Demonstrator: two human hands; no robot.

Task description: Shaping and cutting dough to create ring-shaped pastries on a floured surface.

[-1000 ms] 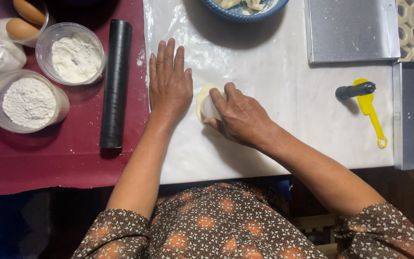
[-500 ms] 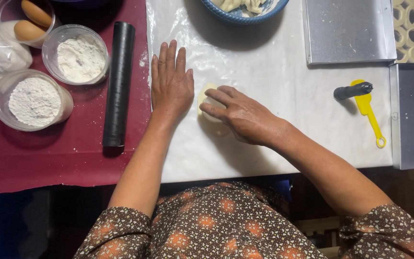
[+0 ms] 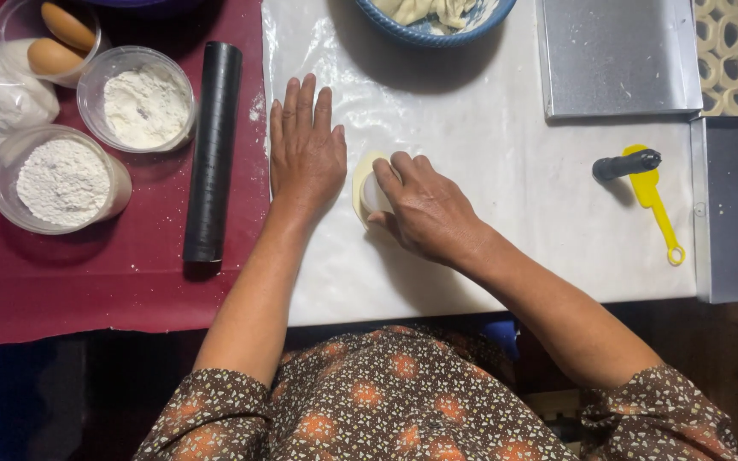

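Dough piece: a small pale yellow round of dough (image 3: 360,181) lies flat on the white plastic sheet (image 3: 489,171), just right of the left hand and partly under the right hand's fingers.
White object: a small white rounded thing (image 3: 375,193) sits on the dough, under the right fingertips; what it is cannot be told.
Right hand: the right hand (image 3: 427,212) rests knuckles up over the dough, its fingers (image 3: 399,171) curled close together around the white object and pressing onto the dough's right part.
Left hand: the left hand (image 3: 305,149) lies palm down on the sheet, fingers straight and slightly spread, holding nothing; its thumb side is just beside the dough's left edge.
Rolling pin: a black rolling pin (image 3: 213,149) lies on the dark red cloth (image 3: 87,273), left of the dough, beyond the left hand.
Flour tubs: two clear tubs of white flour (image 3: 145,104) (image 3: 61,179) stand left of the rolling pin, well apart from the dough.
Bowl: a blue bowl (image 3: 424,32) of dough stands beyond the dough piece.
Yellow tool: a yellow-handled tool with a black grip (image 3: 651,192) lies on the sheet, well right of the dough.
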